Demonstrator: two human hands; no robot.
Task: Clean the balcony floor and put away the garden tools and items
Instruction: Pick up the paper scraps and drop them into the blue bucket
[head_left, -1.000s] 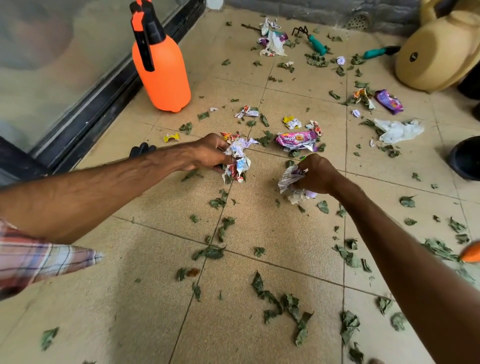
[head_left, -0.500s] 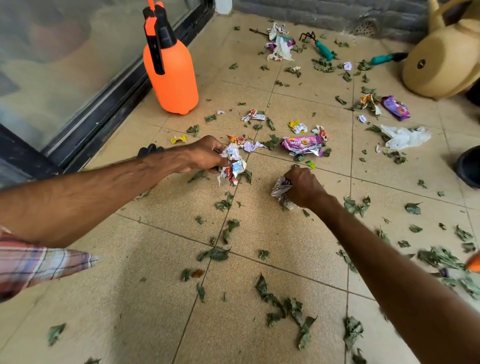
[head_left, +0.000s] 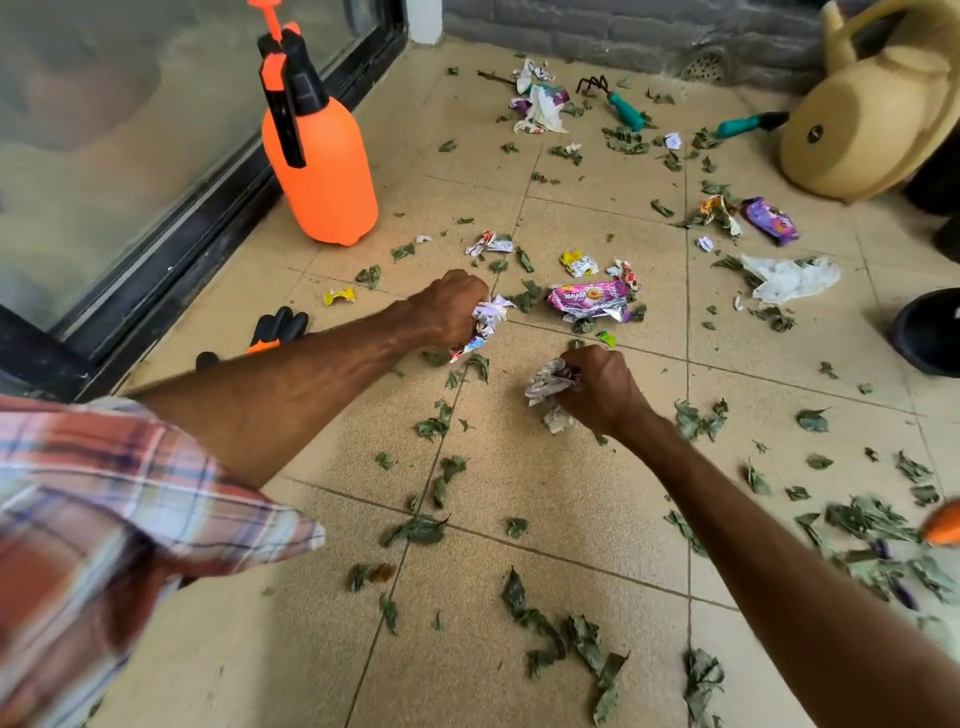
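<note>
My left hand (head_left: 452, 306) grips a bunch of crumpled wrappers (head_left: 488, 319) low over the tan tiled floor (head_left: 519, 467). My right hand (head_left: 602, 389) grips another wad of crumpled paper scraps (head_left: 548, 384) close to the tiles. Just beyond both hands lies a pink wrapper (head_left: 589, 299), with a yellow scrap (head_left: 579, 264) and more small scraps around it. Dry green leaves (head_left: 566, 639) are scattered all over the floor. Two teal-handled garden tools (head_left: 626, 111) (head_left: 743, 123) lie at the back.
An orange pressure sprayer (head_left: 322, 156) stands by the glass door's black track. Black and orange gloves (head_left: 278, 327) lie under my left forearm. A beige watering can (head_left: 878, 119) sits at the back right, a black pot (head_left: 930, 332) at the right edge, a white crumpled paper (head_left: 789, 278) nearby.
Both hands have closed tighter on their bunches of scraps. The left hand took in the loose scrap ahead of it, and the right hand drew back slightly from the pink wrapper.
</note>
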